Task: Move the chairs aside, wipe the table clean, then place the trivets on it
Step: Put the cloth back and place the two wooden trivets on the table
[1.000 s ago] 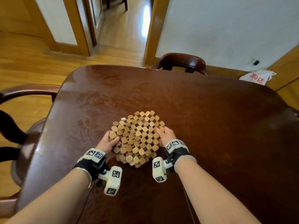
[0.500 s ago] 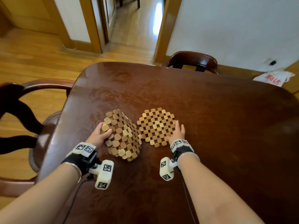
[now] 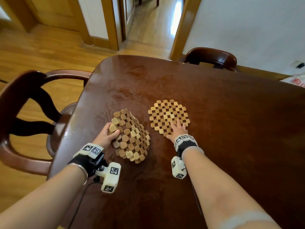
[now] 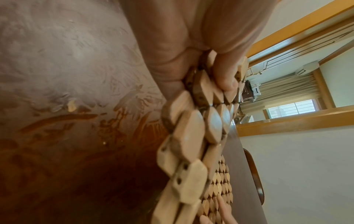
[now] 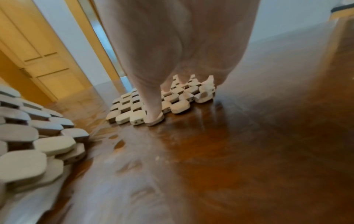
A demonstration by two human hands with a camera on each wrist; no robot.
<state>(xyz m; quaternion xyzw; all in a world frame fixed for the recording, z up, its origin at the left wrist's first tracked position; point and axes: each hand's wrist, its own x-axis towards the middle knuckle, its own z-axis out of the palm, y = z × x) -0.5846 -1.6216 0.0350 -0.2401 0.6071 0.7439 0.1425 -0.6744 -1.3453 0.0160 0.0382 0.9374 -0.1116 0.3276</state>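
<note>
Two wooden-bead trivets are on the dark brown table (image 3: 231, 113). One trivet (image 3: 168, 116) lies flat at the middle; my right hand (image 3: 177, 129) rests on its near edge with straight fingers (image 5: 153, 112) pressing down. The other trivet (image 3: 132, 138) is tilted up on its edge to the left, and may be more than one stacked together. My left hand (image 3: 107, 134) grips its left rim, thumb (image 4: 226, 75) on top and fingers beneath. In the right wrist view this tilted trivet (image 5: 28, 144) shows at the left.
A dark wooden chair (image 3: 21, 113) stands close against the table's left edge. Another chair's back (image 3: 212, 57) shows at the far edge. Wet streaks mark the tabletop (image 4: 67, 91). A doorway and wooden floor (image 3: 49, 50) lie beyond.
One stack of trivets has been split: the right hand slid one flat to the right, and the left hand tilted the rest up to the left.
</note>
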